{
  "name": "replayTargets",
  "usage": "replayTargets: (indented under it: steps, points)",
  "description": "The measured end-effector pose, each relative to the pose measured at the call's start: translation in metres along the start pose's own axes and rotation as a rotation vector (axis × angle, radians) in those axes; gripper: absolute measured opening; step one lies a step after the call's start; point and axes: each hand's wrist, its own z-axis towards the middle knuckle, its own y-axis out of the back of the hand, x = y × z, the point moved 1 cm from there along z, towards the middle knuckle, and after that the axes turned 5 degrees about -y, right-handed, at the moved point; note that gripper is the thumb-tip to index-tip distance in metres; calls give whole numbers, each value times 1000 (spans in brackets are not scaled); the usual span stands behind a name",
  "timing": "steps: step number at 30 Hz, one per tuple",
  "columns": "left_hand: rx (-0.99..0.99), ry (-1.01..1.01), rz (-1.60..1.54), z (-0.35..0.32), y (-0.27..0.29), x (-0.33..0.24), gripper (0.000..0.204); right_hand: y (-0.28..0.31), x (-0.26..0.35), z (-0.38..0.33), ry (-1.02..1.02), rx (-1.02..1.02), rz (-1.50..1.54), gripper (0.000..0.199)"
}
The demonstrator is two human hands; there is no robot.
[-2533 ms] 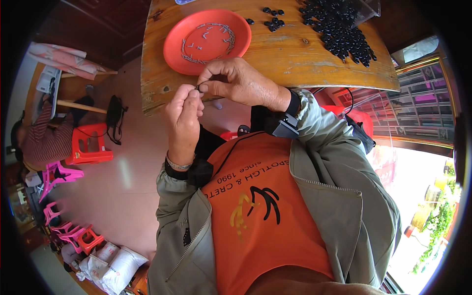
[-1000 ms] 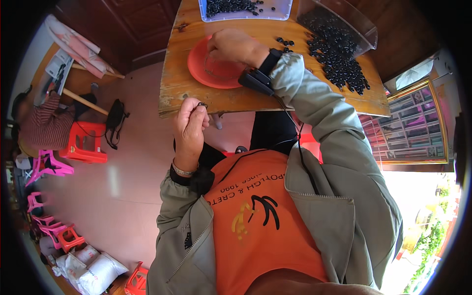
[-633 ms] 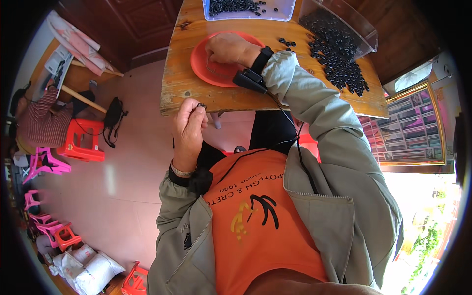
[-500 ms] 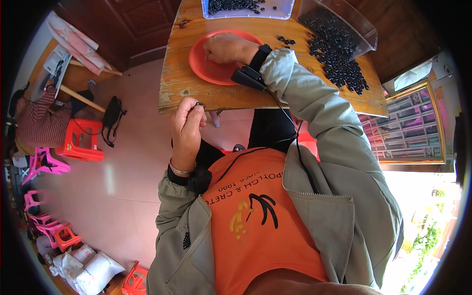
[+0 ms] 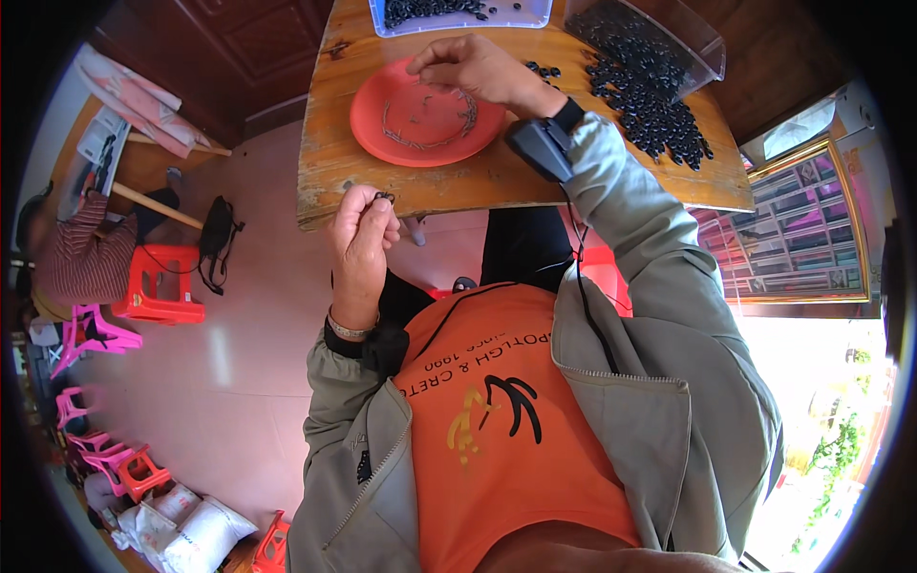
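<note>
Some open tabletop [image 5: 435,186] separates left hand [image 5: 361,244] from plate rim [image 5: 365,126].

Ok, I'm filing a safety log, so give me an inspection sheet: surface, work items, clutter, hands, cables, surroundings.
Surface: wooden table, near edge worn.
Work items: red plate with small grey pieces, mostly in a ring; heaped black pieces at a clear bin; more in a translucent bin.
Clutter: loose black pieces beside the heap.
Hands: left hand pinches a small dark piece; right hand above the plate, any hold unclear.
Cables: black cable from right wrist device to jacket.
Surroundings: person in stripes, red stool, white sacks, all left.
</note>
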Motion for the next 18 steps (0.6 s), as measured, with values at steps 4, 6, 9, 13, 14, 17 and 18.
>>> replayTargets:
  steps: [4, 6, 9, 13, 14, 17, 18]
  points:
    - [17, 25, -8, 5, -6, 0, 12, 1, 6, -34, -125, 39, 328, 15]
    - [41, 2, -14, 7, -10, 0, 11, -4, 8, -48, -107, 26, 440, 13]
    - [49, -3, 30, 7, -15, -5, 10, -16, 20, -68, -120, 10, 587, 13]
    - [65, -62, 76, 7, -20, -6, 10, -39, 27, -85, -84, 12, 789, 15]
    - [68, -66, 119, 6, -19, -6, 10, -45, 28, -89, -111, 3, 791, 14]
    - [66, -113, 238, 5, -21, -7, 10, -58, 32, -100, -144, -14, 825, 13]
    - [59, -159, 310, 4, -21, -8, 9, -64, 28, -102, -186, 16, 851, 13]
